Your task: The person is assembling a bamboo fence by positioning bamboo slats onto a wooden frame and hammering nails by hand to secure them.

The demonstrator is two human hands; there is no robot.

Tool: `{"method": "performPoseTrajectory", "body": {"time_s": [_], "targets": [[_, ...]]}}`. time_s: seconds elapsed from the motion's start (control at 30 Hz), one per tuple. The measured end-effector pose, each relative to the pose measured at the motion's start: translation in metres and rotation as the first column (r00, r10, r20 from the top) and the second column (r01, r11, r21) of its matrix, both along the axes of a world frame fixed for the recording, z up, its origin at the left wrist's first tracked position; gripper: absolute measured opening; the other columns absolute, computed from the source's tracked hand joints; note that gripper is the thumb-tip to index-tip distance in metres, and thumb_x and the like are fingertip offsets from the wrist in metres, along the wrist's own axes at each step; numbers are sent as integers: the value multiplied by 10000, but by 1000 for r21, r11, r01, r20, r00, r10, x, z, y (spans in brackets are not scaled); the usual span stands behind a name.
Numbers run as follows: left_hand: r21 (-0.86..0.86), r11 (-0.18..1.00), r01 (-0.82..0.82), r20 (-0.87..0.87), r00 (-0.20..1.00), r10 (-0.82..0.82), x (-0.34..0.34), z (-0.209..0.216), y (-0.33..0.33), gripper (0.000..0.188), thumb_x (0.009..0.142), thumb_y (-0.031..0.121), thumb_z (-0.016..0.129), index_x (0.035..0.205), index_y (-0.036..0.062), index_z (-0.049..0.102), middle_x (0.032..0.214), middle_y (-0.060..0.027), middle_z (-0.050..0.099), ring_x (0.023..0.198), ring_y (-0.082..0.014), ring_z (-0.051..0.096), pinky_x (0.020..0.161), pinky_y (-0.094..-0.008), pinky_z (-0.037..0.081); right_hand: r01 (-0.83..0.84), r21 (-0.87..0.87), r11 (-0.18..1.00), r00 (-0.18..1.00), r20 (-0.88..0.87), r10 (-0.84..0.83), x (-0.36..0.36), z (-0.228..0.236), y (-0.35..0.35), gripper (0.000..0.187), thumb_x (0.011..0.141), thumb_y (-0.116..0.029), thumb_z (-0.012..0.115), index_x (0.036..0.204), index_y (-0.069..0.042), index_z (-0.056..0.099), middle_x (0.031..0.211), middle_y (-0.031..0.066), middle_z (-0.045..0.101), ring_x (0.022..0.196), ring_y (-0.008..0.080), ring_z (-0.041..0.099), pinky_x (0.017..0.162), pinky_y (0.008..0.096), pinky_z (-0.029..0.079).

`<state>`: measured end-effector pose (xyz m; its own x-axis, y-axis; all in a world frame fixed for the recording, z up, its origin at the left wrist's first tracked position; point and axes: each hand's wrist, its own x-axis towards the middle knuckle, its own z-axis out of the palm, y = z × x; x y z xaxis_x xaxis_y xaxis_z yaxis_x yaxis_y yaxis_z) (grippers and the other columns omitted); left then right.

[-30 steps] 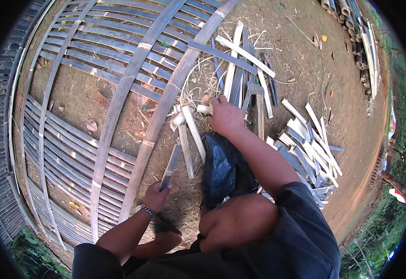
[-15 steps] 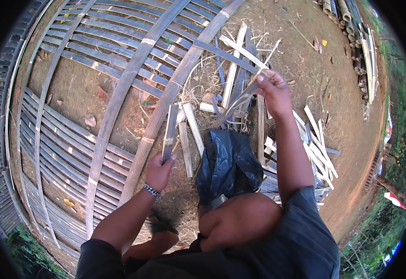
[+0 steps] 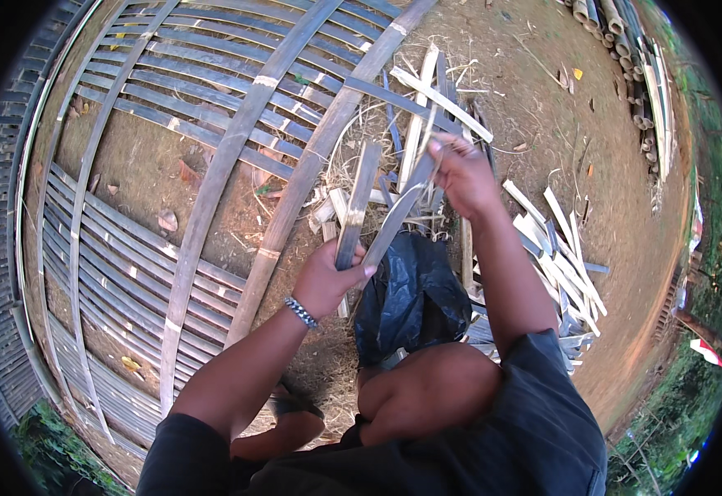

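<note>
My left hand (image 3: 332,277) is closed round the lower end of a flat dark bamboo strip (image 3: 358,207), which points up and away. Its thumb also presses against the near end of a second bamboo strip (image 3: 392,221). That strip slants up to the right, where my right hand (image 3: 464,174) pinches its far end. A thin pale sliver curves along this strip near the right fingers. Below it, a black plastic sheet (image 3: 415,285) lies over my leg.
Split bamboo pieces and shavings (image 3: 444,99) litter the ground ahead, with more pale pieces (image 3: 559,264) at the right. A large bamboo slat frame (image 3: 212,178) fills the left side. Bamboo poles (image 3: 626,58) are stacked at the far right.
My left hand has moved right and up with its strip and now meets the near end of the other strip. My right hand has come slightly left and nearer.
</note>
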<state>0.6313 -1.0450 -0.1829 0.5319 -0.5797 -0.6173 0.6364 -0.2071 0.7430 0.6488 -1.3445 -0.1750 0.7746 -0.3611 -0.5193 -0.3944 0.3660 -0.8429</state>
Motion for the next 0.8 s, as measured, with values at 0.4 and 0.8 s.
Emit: {"method": "performPoseTrajectory", "body": {"time_s": [0.4,0.8], "targets": [[269,952,-145,10,989,148,-46,-19,65,370,880,107,806,1172,0,605,937,-17,666,834,-100,645,754,-270,551,-599,-699,391,784,-611,110,-62,-22,-2,582,893,-237,703,1417,-24,566,1249,245,682,1168,400,654,1037,459,503],[404,892,-202,232,966,114,39,-57,-38,208,962,202,714,1114,62,731,889,-41,725,781,-136,664,739,-325,523,-603,-645,470,752,-655,67,-37,-13,-13,539,897,-282,735,1363,-41,612,1245,234,685,1148,417,656,1002,475,521]]}}
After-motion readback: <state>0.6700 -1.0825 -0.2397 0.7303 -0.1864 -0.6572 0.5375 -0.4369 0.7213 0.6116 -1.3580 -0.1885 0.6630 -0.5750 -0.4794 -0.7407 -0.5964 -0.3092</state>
